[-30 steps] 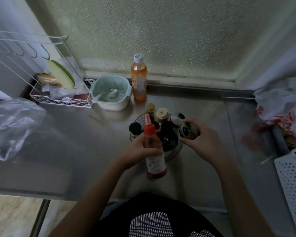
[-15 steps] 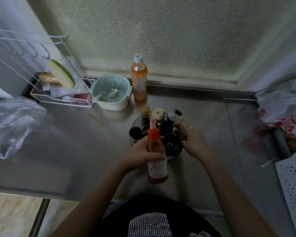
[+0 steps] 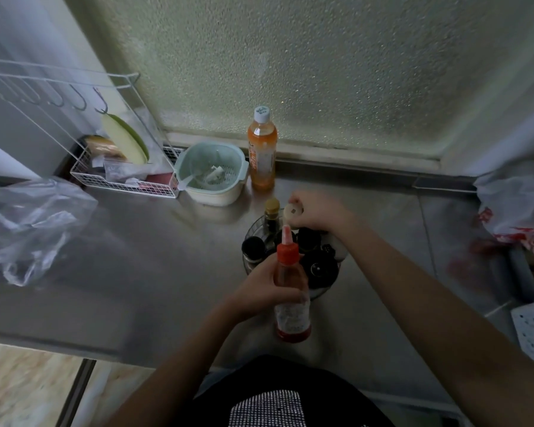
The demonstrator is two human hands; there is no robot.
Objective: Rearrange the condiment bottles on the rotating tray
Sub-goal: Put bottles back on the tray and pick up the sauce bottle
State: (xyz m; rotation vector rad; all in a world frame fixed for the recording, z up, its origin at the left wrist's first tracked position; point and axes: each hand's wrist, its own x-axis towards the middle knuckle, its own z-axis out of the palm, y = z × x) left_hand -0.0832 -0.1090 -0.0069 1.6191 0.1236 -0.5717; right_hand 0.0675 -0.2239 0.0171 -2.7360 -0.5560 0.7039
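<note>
Head cam: right hand (image 3: 316, 212) has let go of the shaker it was holding a second ago and reached to the back of the tray (image 3: 249, 234), fingers now closing on the cream-capped jar (image 3: 293, 211), so that one's probably next to get moved. Left hand (image 3: 267, 286) is still wrapped tight around the red sauce bottle (image 3: 291, 298), parked upright on the counter just in front of the tray.

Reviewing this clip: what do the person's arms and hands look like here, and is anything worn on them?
Both forearms are bare from the bottom of the frame up to the wrists, with no sleeves in view. The left hand and the right hand show no gloves, watch or bracelets; the right hand is motion-blurred, so a ring cannot be ruled out. Below the arms sits a black garment with a panel of small silvery studs.
</note>
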